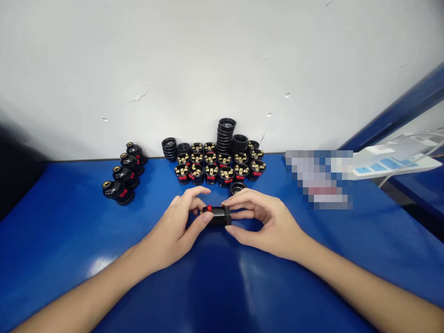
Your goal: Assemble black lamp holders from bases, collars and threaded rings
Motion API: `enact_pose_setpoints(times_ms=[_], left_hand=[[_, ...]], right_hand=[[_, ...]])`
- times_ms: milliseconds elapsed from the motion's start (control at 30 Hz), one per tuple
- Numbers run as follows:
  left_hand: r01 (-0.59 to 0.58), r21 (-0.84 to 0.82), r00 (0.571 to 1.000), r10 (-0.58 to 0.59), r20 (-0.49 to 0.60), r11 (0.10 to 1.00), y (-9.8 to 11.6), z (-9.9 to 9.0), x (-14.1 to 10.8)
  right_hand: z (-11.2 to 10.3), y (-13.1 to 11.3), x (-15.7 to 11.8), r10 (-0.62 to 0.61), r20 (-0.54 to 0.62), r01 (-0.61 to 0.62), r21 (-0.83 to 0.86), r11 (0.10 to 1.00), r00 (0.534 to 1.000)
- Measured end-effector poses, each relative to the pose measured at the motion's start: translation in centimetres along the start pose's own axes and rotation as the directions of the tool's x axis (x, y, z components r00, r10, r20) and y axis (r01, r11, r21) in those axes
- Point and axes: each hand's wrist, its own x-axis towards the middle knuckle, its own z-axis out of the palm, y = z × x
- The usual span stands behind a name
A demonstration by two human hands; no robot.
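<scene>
A black lamp holder (218,216) with a red switch lies on its side between my hands, just above the blue table. My left hand (175,226) pinches its left end, thumb in front and fingers behind. At its right end, the fingertips of my right hand (272,221) close around a black collar (227,216). Whether the collar is threaded on I cannot tell. Right behind my right fingers sits a loose black ring (237,187). Beyond my hands stand rows of open lamp holder bodies (211,174) with brass contacts and red switches.
Stacked black rings (225,136) stand by the white wall (208,60), with a shorter stack (169,149) to the left. Several capped lamp holders (120,190) line the left side of the blue table (69,240). A blurred-out item (319,178) and a white power strip (391,162) lie right.
</scene>
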Motion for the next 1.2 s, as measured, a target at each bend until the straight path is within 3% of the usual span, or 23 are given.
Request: enact_pose_setpoints(times_ms=[267,367,567,767,967,1200], left_hand=[[-0.144,0.041,0.977,0.149,-0.15,0.989,-0.8,0.5,-0.1],[-0.182,0.079,0.969,0.193,-0.156,0.98,-1.0,0.6,0.0],[-0.047,0.075,0.999,0.048,-0.017,0.996,-0.3,0.1,0.0],[-0.038,0.048,0.999,0.038,-0.002,0.998,0.1,0.1,-0.1],[-0.134,0.12,0.979,0.15,-0.136,0.984,-0.7,0.4,-0.1],[-0.008,0.098,1.0,0.009,-0.017,0.995,-0.1,0.1,-0.2]], right_hand=[[-0.1,0.0,0.1,0.012,-0.014,-0.012,-0.008,1.0,1.0],[0.0,-0.1,0.1,0.007,0.003,-0.007,-0.011,1.0,1.0],[0.1,-0.2,0.1,0.001,0.011,-0.001,0.0,1.0,1.0],[0.1,-0.2,0.0,0.001,0.029,-0.001,-0.02,1.0,1.0],[-0.1,0.1,0.1,0.001,0.007,-0.001,-0.024,1.0,1.0],[0.0,-0.1,0.0,-0.001,0.012,0.001,-0.026,1.0,1.0]])
